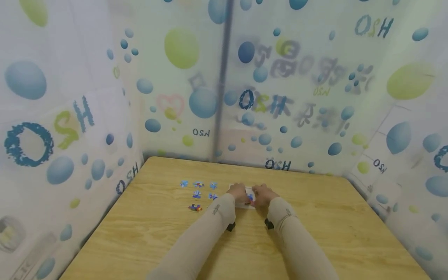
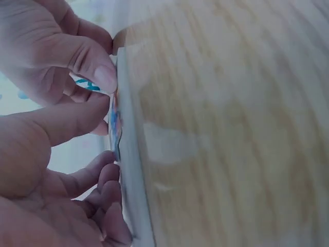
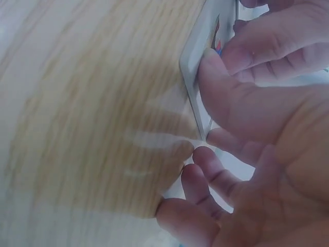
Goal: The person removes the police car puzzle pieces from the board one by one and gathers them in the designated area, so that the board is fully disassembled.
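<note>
A shallow white puzzle tray point(image 1: 247, 206) lies on the table with both hands over it. Blue and red puzzle pieces point(image 1: 250, 197) show inside it between the hands. My left hand point(image 1: 238, 192) is at its left part; in the left wrist view its thumb and index finger pinch a thin coloured puzzle piece point(image 2: 116, 126) low over the tray. At the right side, my right hand point(image 1: 264, 195) holds the tray's edge, thumb on the near rim point(image 3: 191, 69) and index finger by the corner. Its other fingers rest on the table. Palms and fingers hide most of the tray.
Several loose puzzle pieces lie in rough rows left of the tray, among them a blue piece point(image 1: 184, 183) and a dark multicoloured piece point(image 1: 195, 208). The wooden table point(image 1: 315, 217) meets printed curtains point(image 1: 182, 116) at its back and sides.
</note>
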The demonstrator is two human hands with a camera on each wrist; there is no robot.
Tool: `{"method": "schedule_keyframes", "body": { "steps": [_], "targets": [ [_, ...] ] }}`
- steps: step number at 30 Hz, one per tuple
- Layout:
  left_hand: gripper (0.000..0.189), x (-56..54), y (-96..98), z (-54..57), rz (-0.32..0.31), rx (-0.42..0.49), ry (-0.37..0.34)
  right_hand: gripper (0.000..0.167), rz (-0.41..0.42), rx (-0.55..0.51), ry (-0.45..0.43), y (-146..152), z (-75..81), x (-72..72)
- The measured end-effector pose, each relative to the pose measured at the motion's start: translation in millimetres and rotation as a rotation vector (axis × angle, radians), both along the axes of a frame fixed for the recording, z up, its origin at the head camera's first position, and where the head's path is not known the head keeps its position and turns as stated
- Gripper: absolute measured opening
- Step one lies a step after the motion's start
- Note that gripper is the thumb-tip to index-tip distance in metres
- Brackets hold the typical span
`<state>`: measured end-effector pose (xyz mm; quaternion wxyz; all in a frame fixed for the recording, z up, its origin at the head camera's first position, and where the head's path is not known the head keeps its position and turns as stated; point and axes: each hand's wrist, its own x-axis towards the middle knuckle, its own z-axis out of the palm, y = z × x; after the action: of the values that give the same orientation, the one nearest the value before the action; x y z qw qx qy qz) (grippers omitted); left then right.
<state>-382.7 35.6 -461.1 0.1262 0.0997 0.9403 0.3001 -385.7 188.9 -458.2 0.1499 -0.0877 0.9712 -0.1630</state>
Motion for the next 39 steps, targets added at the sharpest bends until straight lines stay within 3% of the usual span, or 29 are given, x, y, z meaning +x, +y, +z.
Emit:
{"method": "schedule_keyframes", "body": {
  "steps": [8,18,23,31,35,39],
  "targets": [
    [0.026,-1.6,-0.7,-3.8,0.019,0.058,0.034,0.073,-0.011,-0.015,-0.035,-0.3,1.5,0.2],
    [0.018,-9.1,4.4,-13.6,0.038,0.166,0.061,0.07,0.004,0.017,-0.01,0.7,0.5,0.7],
    [0.006,-12.5,3.4,-13.4,0.026,0.145,0.09,0.069,0.006,0.017,0.009,-0.7,1.2,3.8],
    [0.011,-12.1,0.7,-17.8,0.058,0.129,0.086,0.067,0.024,0.021,0.021,-5.1,-4.3,4.7],
    [0.01,-13.2,-4.3,-11.9,0.026,0.187,0.073,0.068,0.029,0.046,0.026,-4.0,-6.4,2.9],
    [0.007,-16.0,-13.4,-3.3,0.017,0.33,0.052,0.068,0.056,0.08,0.05,-1.5,-4.4,1.1]
  ]
}}
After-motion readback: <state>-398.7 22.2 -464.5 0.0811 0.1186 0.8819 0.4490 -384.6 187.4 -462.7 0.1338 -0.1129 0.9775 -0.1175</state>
